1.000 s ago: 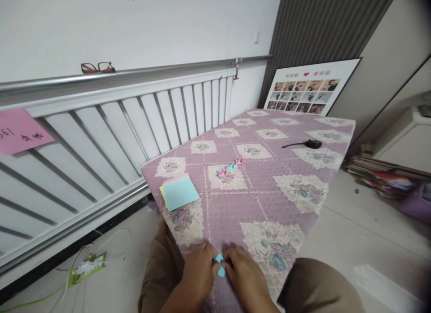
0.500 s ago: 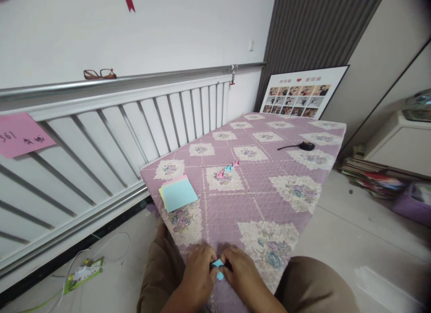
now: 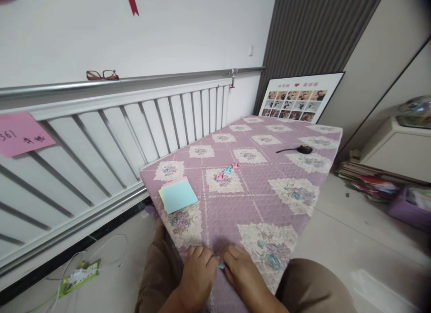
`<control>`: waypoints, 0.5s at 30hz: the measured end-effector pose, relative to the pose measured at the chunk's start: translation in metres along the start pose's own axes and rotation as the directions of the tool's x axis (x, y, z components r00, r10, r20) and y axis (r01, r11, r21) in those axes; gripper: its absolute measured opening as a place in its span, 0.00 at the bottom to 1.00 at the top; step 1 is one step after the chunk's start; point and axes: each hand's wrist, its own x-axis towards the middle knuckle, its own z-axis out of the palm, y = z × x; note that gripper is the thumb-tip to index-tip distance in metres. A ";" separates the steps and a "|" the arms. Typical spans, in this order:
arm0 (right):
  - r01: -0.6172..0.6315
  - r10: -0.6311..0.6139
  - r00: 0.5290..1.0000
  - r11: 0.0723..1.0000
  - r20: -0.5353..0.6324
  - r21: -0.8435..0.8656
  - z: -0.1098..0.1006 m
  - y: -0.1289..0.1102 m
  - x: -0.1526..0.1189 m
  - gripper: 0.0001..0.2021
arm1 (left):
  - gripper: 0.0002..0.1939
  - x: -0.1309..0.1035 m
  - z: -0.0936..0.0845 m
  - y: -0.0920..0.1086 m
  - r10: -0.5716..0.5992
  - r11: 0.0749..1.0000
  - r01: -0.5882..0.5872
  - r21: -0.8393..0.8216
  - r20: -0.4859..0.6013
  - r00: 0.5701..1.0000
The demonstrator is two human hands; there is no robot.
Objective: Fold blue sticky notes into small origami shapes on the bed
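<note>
1. Currently, the left hand (image 3: pixel 199 272) is held low over the near end of the desk (image 3: pixel 232 214), its back turned up and its fingers curled inward.
2. The right hand (image 3: pixel 240 270) is set just beside it, almost as a mirror image, with the knuckles raised and the fingers bent toward the left.
3. A small blue paper piece (image 3: pixel 221 266) is pinched between the two hands; each grip is closed on it, though most of the paper and the fingertips are hidden.
4. The left forearm (image 3: pixel 177 299) is slanted in from the lower left, the right forearm (image 3: pixel 267 299) from the lower right.
5. Farther along the desk, three small folded papers (image 3: pixel 228 170) are lined up in a slanting row, and a stack of coloured sheets (image 3: pixel 180 196) is laid near the left edge.
</note>
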 end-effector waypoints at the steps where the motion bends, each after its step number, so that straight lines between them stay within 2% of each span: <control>1: 0.023 -0.025 0.999 0.997 -0.025 -0.072 0.003 0.001 -0.001 0.07 | 0.05 0.000 0.003 0.000 0.026 0.999 -0.025 0.040 -0.033 0.999; 4: 0.058 -0.071 0.995 0.986 -0.077 -0.157 0.013 0.004 -0.008 0.07 | 0.08 -0.002 0.013 0.001 0.073 0.995 -0.065 0.082 -0.103 0.992; 7: 0.061 -0.071 0.993 0.992 -0.090 -0.111 0.018 0.006 -0.015 0.07 | 0.08 -0.008 0.018 0.004 0.081 0.995 -0.075 0.064 -0.103 0.991; 15: 0.058 -0.058 0.998 0.998 0.011 0.024 0.010 0.010 -0.018 0.04 | 0.03 -0.021 0.020 0.006 -0.010 0.998 0.005 -0.055 -0.085 0.996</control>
